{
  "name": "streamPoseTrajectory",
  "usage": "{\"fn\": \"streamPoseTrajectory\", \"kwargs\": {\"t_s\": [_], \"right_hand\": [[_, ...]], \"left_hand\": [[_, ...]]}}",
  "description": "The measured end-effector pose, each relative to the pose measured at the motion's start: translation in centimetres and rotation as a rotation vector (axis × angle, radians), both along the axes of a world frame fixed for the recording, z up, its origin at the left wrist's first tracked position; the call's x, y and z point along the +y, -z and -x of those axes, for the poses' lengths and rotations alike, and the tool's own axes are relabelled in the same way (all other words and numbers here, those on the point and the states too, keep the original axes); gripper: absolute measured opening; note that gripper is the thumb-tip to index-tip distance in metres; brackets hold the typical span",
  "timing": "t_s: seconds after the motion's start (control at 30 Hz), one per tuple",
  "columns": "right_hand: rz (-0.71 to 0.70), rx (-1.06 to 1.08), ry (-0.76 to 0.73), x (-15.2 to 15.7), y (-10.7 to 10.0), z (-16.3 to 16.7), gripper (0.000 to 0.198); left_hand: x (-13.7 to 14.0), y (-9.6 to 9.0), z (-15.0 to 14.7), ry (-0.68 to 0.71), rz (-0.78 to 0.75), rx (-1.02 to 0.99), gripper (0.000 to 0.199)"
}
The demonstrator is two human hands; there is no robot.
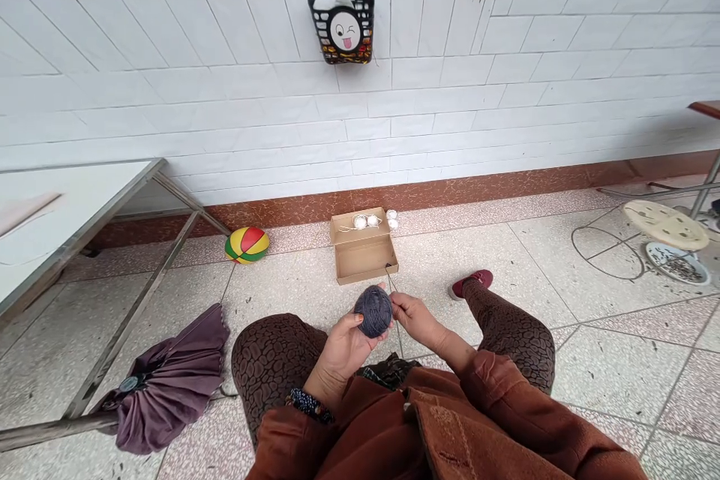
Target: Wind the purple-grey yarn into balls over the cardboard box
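Observation:
A ball of dark grey yarn [373,312] rests in my left hand [346,345], with the thumb over its near side and the fingers wrapped beneath. Right beside the ball, my right hand [417,319] pinches the grey strand between thumb and fingers. From there the strand runs up to the open cardboard box [360,277] on the floor, where a small dark bit lies at its right corner. Small white balls [360,222] with loose thread sit in the box's raised lid part, and a few more white balls [392,219] lie just right of it.
A colourful ball [247,245] lies by the wall, left of the box. A folded purple umbrella [174,382] leans near a white-topped table [84,202]. At right stand a round stool [667,225] and a dish [678,264]. A black basket [344,30] hangs from the window bars.

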State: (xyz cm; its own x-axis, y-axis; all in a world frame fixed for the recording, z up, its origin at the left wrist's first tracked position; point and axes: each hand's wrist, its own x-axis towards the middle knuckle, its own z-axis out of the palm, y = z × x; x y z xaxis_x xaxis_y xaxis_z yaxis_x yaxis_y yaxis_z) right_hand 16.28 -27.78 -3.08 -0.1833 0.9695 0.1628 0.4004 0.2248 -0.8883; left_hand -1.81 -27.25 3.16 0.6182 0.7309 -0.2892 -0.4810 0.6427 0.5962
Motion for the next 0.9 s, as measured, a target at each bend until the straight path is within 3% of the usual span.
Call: {"fn": "streamPoseTrajectory", "kwargs": {"t_s": [0.3,0.67,0.9], "right_hand": [[-0.037,0.012,0.053,0.4,0.3,-0.6,0.025],[0.029,0.114,0.213,1.5,-3.4,-2.3,0.034],[0.073,0.028,0.063,-0.2,-1.3,-0.5,0.031]], "left_hand": [[-1.1,-0.1,0.2,-0.002,0.077,-0.112,0.078],[-2.6,-0.6,0.1,0.074,0.029,-0.089,0.084],[-2.4,-1.2,0.2,-0.026,-0.073,-0.083,0.082]]}}
